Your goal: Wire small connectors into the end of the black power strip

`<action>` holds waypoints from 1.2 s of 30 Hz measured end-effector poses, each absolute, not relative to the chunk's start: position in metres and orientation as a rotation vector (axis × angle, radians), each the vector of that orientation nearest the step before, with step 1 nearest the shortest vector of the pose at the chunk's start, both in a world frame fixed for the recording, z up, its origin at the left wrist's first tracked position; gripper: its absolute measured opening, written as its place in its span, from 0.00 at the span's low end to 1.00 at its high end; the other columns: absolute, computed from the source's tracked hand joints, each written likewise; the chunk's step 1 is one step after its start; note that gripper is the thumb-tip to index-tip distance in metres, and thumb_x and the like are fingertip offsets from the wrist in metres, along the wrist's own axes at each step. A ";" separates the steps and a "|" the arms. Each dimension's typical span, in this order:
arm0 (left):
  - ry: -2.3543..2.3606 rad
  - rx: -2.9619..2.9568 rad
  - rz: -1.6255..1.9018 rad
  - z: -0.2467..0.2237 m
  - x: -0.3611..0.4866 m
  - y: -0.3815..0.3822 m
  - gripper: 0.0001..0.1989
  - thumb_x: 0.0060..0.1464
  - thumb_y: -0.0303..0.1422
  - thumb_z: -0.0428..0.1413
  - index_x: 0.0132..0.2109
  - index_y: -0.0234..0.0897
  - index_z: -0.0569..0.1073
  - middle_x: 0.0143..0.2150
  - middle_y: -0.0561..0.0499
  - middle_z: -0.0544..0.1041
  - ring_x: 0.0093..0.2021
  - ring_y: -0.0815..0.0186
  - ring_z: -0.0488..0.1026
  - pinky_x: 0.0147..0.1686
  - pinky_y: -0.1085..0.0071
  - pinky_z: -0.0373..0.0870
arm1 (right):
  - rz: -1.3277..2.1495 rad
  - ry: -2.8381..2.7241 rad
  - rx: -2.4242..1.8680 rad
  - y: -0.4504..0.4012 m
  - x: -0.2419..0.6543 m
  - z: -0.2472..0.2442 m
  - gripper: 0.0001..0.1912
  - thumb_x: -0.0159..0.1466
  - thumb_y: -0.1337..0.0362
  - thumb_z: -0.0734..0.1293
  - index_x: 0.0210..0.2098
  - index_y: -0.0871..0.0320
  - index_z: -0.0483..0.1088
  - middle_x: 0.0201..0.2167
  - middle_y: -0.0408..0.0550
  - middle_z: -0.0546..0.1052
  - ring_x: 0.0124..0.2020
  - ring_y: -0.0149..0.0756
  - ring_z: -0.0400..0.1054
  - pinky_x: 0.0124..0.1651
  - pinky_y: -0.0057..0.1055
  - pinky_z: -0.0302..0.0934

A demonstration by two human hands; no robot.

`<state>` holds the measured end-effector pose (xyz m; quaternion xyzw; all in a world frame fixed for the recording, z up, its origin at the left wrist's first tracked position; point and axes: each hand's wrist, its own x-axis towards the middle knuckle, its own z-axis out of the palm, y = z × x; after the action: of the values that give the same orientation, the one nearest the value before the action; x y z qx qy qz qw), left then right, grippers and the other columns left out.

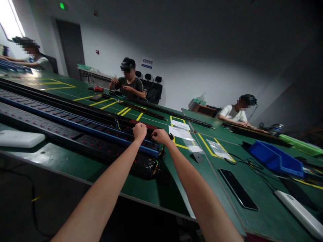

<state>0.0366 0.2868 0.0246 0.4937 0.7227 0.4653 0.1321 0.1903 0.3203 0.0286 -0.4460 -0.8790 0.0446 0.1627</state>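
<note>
Long black strips (101, 143) with rows of small red marks and blue edging run from the left to the middle of the green table. Over the right end of these strips, my left hand (139, 131) is closed, its fingers curled together; what it holds, if anything, is too small to tell. Just right of it, my right hand (160, 136) is pinched at a dark part near the strip end, and the thing between its fingertips cannot be made out. A yellow wire (118, 124) stands up left of my left hand. The hands are slightly apart.
A phone (238, 189), a blue bin (276, 158), cables and a white device (299, 213) lie on the right. Papers (179, 129) and a small dark plate (196, 157) are beyond my right hand. A white case (20, 138) is at left. Three people sit across the table.
</note>
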 end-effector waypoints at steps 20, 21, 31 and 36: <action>2.066 1.337 1.457 0.026 0.043 0.280 0.17 0.57 0.29 0.45 0.35 0.39 0.79 0.38 0.46 0.83 0.47 0.59 0.78 0.51 0.66 0.69 | 0.097 -2.567 -1.229 0.319 0.187 0.032 0.08 0.57 0.68 0.70 0.35 0.56 0.81 0.34 0.51 0.82 0.39 0.42 0.74 0.43 0.29 0.60; 2.062 1.340 1.460 0.026 0.043 0.279 0.16 0.57 0.29 0.45 0.34 0.39 0.79 0.38 0.46 0.83 0.47 0.59 0.78 0.51 0.66 0.69 | 0.119 -2.568 -1.206 0.321 0.189 0.032 0.07 0.58 0.67 0.70 0.35 0.56 0.81 0.34 0.51 0.82 0.38 0.41 0.74 0.43 0.29 0.60; 2.020 1.345 1.474 0.027 0.043 0.277 0.18 0.57 0.28 0.44 0.34 0.39 0.79 0.36 0.47 0.83 0.44 0.60 0.78 0.49 0.68 0.69 | -0.005 -1.936 -1.662 0.361 0.257 0.025 0.20 0.65 0.59 0.62 0.53 0.60 0.73 0.42 0.54 0.80 0.46 0.43 0.73 0.46 0.32 0.62; 2.011 1.343 1.483 0.027 0.044 0.275 0.17 0.57 0.28 0.44 0.33 0.39 0.78 0.35 0.47 0.83 0.43 0.60 0.78 0.48 0.67 0.69 | 0.030 -2.016 -1.964 0.362 0.279 -0.002 0.28 0.64 0.49 0.64 0.53 0.65 0.72 0.49 0.66 0.76 0.52 0.53 0.70 0.49 0.38 0.62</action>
<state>0.0439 0.2753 0.0275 0.4680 0.7008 0.5166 0.1517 0.2786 0.3622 -0.0016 -0.6886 -0.7066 0.0104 0.1628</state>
